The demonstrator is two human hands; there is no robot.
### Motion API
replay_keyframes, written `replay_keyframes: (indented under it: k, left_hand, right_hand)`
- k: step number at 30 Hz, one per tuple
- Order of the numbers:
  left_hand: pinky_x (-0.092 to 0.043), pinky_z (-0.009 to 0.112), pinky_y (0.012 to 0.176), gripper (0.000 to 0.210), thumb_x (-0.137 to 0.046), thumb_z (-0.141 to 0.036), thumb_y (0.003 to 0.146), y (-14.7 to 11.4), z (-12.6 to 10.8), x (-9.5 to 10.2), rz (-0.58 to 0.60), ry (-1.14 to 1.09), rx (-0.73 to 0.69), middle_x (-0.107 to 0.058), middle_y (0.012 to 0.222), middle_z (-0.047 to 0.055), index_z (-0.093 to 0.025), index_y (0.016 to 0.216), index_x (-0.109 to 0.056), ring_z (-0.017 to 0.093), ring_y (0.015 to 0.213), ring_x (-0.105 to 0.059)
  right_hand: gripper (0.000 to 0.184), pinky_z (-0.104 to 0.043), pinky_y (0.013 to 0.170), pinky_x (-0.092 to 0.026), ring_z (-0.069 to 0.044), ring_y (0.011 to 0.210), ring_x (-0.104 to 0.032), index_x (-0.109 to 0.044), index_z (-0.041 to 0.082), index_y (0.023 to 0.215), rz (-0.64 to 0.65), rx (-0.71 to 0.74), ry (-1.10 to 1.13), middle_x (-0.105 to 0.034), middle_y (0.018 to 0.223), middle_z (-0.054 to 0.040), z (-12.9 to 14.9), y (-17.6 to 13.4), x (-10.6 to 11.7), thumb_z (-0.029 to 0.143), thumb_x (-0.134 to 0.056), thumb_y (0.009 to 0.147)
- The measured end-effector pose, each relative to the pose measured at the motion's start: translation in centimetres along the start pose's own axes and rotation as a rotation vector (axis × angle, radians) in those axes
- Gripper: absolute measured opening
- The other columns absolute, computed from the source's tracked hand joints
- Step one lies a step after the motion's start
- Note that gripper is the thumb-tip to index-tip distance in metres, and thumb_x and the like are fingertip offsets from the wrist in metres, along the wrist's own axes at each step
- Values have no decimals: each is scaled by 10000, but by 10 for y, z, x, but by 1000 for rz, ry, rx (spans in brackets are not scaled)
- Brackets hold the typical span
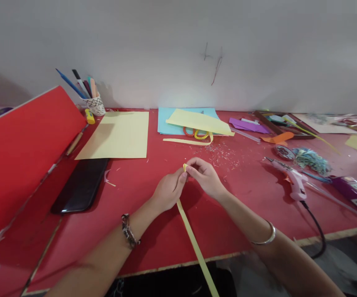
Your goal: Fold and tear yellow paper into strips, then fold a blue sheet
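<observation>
Pale yellow paper strip (193, 239) is pinched in both hands, which meet over the red counter (135, 185). The left hand (167, 189) has its fingers closed around the small folded or rolled end; the right hand (207, 179) grips the same end between thumb and fingertips. From beneath the left hand, the strip's long tail runs down past the counter's front edge. A yellow sheet (119, 136) lies beyond the left hand, overlapping the far end of a black phone (78, 187). Ahead, scissors handles (200, 137) poke out from under another yellow sheet (200, 119) on blue paper (163, 121). A glue gun (296, 183) lies to the right.
</observation>
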State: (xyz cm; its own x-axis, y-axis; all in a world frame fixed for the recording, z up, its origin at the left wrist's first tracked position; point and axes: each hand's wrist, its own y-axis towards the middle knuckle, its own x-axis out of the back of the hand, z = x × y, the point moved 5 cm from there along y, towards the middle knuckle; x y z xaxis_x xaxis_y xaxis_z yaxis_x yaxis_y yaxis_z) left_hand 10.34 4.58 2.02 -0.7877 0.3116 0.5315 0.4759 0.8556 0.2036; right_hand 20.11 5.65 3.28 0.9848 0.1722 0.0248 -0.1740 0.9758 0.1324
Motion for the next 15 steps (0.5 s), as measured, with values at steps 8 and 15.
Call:
replay_keyframes:
  k: [8, 15]
  left_hand:
    - [-237, 215, 453, 407, -247, -420, 823, 3, 4, 7, -78, 21, 56, -356, 480, -42, -179, 527, -386, 95, 458, -360]
    - [-245, 209, 454, 380, -247, -374, 822, 5, 11, 10, -145, -97, 113, -327, 481, -49, -177, 520, -366, 84, 455, -335]
  right_hand:
    - [113, -226, 534, -399, -73, 524, -481, -478, 178, 632, 69, 51, -95, -477, 569, 43, 2, -2, -4, 239, -488, 726]
    - [122, -225, 536, -368, -75, 523, -437, -462, 179, 617, 89, 23, -178, -441, 551, 47, 2, -1, -5, 228, -451, 728]
